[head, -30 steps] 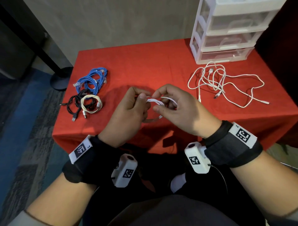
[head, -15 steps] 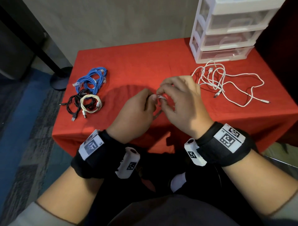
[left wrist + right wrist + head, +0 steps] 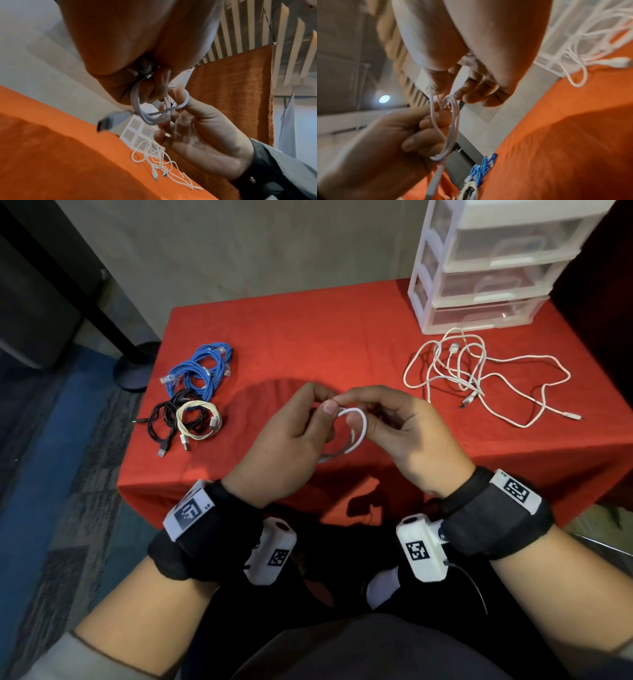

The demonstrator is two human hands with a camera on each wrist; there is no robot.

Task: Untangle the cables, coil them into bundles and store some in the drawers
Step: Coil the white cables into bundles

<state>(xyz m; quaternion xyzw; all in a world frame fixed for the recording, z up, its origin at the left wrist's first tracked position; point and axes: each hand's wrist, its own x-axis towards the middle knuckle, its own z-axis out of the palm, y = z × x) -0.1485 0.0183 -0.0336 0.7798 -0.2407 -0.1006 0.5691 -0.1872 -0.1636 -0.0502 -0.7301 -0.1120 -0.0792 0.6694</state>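
Note:
Both hands hold a small coil of white cable (image 3: 356, 429) just above the front middle of the red table (image 3: 308, 337). My left hand (image 3: 294, 433) grips the coil's loops (image 3: 147, 108), and a USB plug (image 3: 111, 121) hangs below it. My right hand (image 3: 394, 422) pinches a strand of the same coil (image 3: 452, 121) where it loops round its thumb. A loose tangle of white cables (image 3: 479, 374) lies at the right. Coiled blue (image 3: 202, 371), black (image 3: 164, 419) and cream (image 3: 198, 422) bundles lie at the left.
A white, translucent drawer unit (image 3: 486, 265) stands at the back right corner, its drawers closed. The table's front edge is just under my hands, with my lap below it. A dark pole base (image 3: 133, 368) stands on the floor at the left.
The right hand has rolled back so that the white loop shows again between the hands. Both hands stayed over the same spot of the table.

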